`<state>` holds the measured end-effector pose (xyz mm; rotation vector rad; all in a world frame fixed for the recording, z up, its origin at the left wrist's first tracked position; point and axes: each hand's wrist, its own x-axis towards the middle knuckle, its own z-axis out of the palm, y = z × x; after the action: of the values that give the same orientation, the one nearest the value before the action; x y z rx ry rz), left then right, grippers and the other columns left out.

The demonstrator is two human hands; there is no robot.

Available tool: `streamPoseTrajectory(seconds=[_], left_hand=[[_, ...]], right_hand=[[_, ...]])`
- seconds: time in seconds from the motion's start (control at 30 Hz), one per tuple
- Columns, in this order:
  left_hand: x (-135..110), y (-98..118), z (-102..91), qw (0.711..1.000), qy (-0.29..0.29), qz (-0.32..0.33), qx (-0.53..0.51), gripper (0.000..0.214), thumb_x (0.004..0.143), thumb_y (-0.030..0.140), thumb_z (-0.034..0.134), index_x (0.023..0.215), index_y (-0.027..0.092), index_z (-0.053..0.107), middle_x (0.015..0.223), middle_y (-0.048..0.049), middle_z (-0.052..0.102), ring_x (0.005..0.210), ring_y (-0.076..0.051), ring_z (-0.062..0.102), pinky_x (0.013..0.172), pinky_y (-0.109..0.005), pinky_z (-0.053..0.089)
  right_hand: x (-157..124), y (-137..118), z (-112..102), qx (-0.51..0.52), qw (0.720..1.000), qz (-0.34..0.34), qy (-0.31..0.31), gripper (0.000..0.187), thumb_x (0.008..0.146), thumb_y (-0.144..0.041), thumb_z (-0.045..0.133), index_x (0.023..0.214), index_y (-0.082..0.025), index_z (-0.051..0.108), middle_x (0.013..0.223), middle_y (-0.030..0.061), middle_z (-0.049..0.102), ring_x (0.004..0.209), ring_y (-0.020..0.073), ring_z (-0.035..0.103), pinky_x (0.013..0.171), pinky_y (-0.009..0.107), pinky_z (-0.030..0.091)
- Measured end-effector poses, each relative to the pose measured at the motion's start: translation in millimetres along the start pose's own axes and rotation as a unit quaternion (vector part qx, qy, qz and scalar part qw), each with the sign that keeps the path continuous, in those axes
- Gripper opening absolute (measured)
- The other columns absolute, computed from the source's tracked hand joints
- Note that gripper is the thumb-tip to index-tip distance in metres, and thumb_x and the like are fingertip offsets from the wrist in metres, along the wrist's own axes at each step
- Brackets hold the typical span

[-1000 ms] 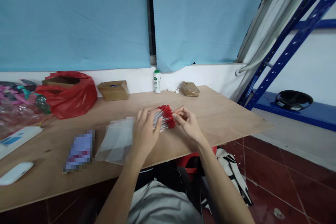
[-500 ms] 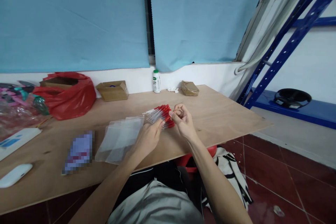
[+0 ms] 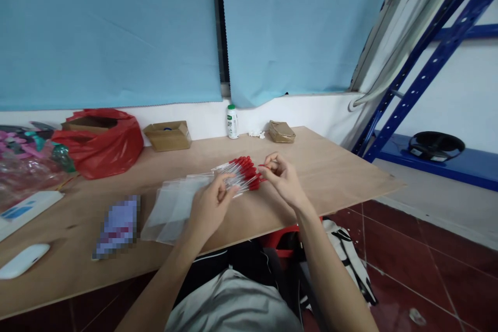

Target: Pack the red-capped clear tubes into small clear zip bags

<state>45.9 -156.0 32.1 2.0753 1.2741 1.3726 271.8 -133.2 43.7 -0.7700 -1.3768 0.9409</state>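
A fanned pile of slim tools with red handles and thin silver shafts (image 3: 246, 167) lies on the wooden table in front of me. My left hand (image 3: 212, 202) is at the shaft ends of the pile, thumb and index finger apart, with nothing visible held between them. On the handle side, my right hand (image 3: 283, 179) is closed in a pinch. A thin red piece (image 3: 262, 166) sticks out from its fingertips; the rest of it is hidden. Several clear plastic bags (image 3: 171, 207) lie overlapped beside and partly behind my left hand.
Further left are a blurred purple packet (image 3: 118, 225), a white rounded device (image 3: 24, 261) and a red plastic bag (image 3: 105, 150). Along the wall stand an open cardboard box (image 3: 168, 137), a white bottle (image 3: 232, 123) and a brown taped package (image 3: 281, 132). A blue shelf (image 3: 474, 163) is at right.
My hands have moved apart: the left drew back left and its fingers parted, the right shifted right with a thin red piece at its fingertips. More of the pile shows between them.
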Motion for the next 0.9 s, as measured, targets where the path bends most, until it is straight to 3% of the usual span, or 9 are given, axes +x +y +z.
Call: streamPoseTrajectory(seconds=[0.07, 0.13, 0.3, 0.43, 0.5, 0.57, 0.67, 0.8, 0.9], left_hand=[[6.1, 11.4, 7.2, 0.997, -0.068, 0.031, 0.018, 0.026, 0.094, 0.036, 0.068, 0.118, 0.026, 0.070, 0.068, 0.0052, 0.057, 0.059, -0.014, 0.051, 0.062, -0.024, 0.036], [11.7, 18.4, 12.9, 0.994, -0.094, 0.042, 0.022, 0.017, 0.098, 0.032, 0.062, 0.111, 0.024, 0.068, 0.076, 0.0025, 0.065, 0.065, -0.015, 0.056, 0.064, -0.025, 0.038], [20.2, 18.2, 16.1, 0.997, -0.019, -0.007, -0.070, 0.018, 0.104, 0.037, 0.051, 0.097, 0.022, 0.057, 0.066, 0.0039, 0.061, 0.058, -0.014, 0.058, 0.060, -0.025, 0.042], [20.5, 12.6, 14.7, 0.986, -0.023, -0.024, -0.164, 0.023, 0.103, 0.044, 0.053, 0.106, 0.022, 0.061, 0.073, 0.0026, 0.065, 0.060, -0.014, 0.062, 0.058, -0.024, 0.047], [18.4, 9.6, 12.9, 0.992, -0.004, -0.008, -0.126, 0.027, 0.105, 0.045, 0.049, 0.107, 0.022, 0.065, 0.075, 0.0011, 0.068, 0.061, -0.014, 0.062, 0.060, -0.024, 0.048], [15.6, 5.0, 9.4, 0.998, 0.040, 0.047, -0.028, 0.029, 0.107, 0.041, 0.047, 0.106, 0.022, 0.069, 0.086, -0.0025, 0.075, 0.073, -0.015, 0.068, 0.070, -0.026, 0.050], [12.9, -5.0, 2.6, 0.979, 0.098, 0.138, 0.117, 0.028, 0.106, 0.034, 0.048, 0.103, 0.021, 0.073, 0.101, -0.0063, 0.079, 0.088, -0.018, 0.072, 0.080, -0.026, 0.049], [13.9, -12.0, -1.9, 0.948, 0.161, 0.184, 0.204, 0.030, 0.106, 0.032, 0.049, 0.092, 0.019, 0.073, 0.081, -0.0052, 0.077, 0.071, -0.016, 0.069, 0.068, -0.026, 0.045], [13.7, -5.8, 2.3, 0.950, 0.172, 0.180, 0.190, 0.031, 0.107, 0.030, 0.047, 0.092, 0.019, 0.072, 0.078, -0.0047, 0.075, 0.072, -0.016, 0.069, 0.069, -0.025, 0.045]], right_hand=[[-5.0, -1.4, 14.7, -0.011, 0.998, 0.003, -0.060, 0.036, 0.087, -0.048, 0.078, 0.098, -0.023, 0.055, 0.069, -0.0062, 0.052, 0.061, 0.0118, 0.048, 0.061, 0.025, 0.040], [-8.2, -1.5, 26.8, -0.032, 0.996, -0.010, -0.080, 0.034, 0.091, -0.048, 0.075, 0.106, -0.023, 0.057, 0.075, -0.0044, 0.057, 0.067, 0.0134, 0.054, 0.065, 0.026, 0.044], [-11.4, -2.5, 42.0, -0.158, 0.986, -0.048, -0.005, 0.035, 0.105, -0.045, 0.053, 0.133, -0.025, 0.057, 0.108, 0.0052, 0.068, 0.091, 0.0185, 0.064, 0.083, 0.031, 0.051], [-15.8, -2.6, 53.7, -0.205, 0.972, -0.067, -0.093, 0.031, 0.111, -0.037, 0.039, 0.131, -0.025, 0.060, 0.104, 0.0045, 0.070, 0.092, 0.0192, 0.065, 0.085, 0.032, 0.051], [-18.6, 0.5, 61.3, -0.252, 0.960, -0.089, -0.085, 0.032, 0.112, -0.036, 0.033, 0.122, -0.023, 0.060, 0.101, 0.0050, 0.069, 0.090, 0.0195, 0.065, 0.084, 0.032, 0.050], [-20.8, 5.6, 68.0, -0.334, 0.935, -0.107, -0.054, 0.032, 0.113, -0.038, 0.031, 0.113, -0.021, 0.059, 0.101, 0.0068, 0.068, 0.088, 0.0203, 0.064, 0.079, 0.030, 0.047], [-22.3, 14.1, 72.9, -0.451, 0.883, -0.121, -0.041, 0.032, 0.114, -0.038, 0.030, 0.107, -0.021, 0.056, 0.100, 0.0083, 0.068, 0.082, 0.0205, 0.063, 0.068, 0.028, 0.041], [-22.3, 22.9, 69.2, -0.517, 0.842, -0.151, -0.045, 0.029, 0.113, -0.035, 0.030, 0.104, -0.022, 0.054, 0.103, 0.0088, 0.068, 0.078, 0.0195, 0.062, 0.060, 0.028, 0.034], [-22.0, 29.3, 62.3, -0.506, 0.841, -0.182, -0.060, 0.026, 0.113, -0.031, 0.030, 0.107, -0.022, 0.054, 0.101, 0.0070, 0.067, 0.077, 0.0188, 0.061, 0.061, 0.028, 0.036]])
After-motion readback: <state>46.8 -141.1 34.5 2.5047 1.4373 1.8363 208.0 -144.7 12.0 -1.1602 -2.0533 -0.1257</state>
